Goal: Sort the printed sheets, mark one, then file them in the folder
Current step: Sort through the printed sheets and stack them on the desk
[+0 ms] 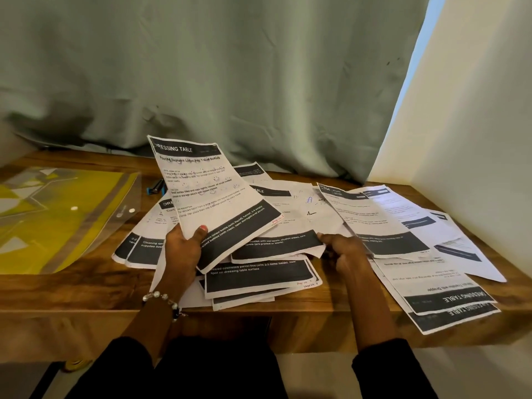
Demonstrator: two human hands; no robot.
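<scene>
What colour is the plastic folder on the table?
The folder is yellow with grey and white geometric shapes, seen in the head view.

White printed paper sheets (288, 214) carry black header bands. The clear plastic folder (57, 214) shows yellow and grey geometric shapes. The wooden table (86, 292) is streaked brown.

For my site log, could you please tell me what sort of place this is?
Probably a room at home: a wooden table pushed against a green curtain, strewn with printed sheets, a yellow folder alongside.
</scene>
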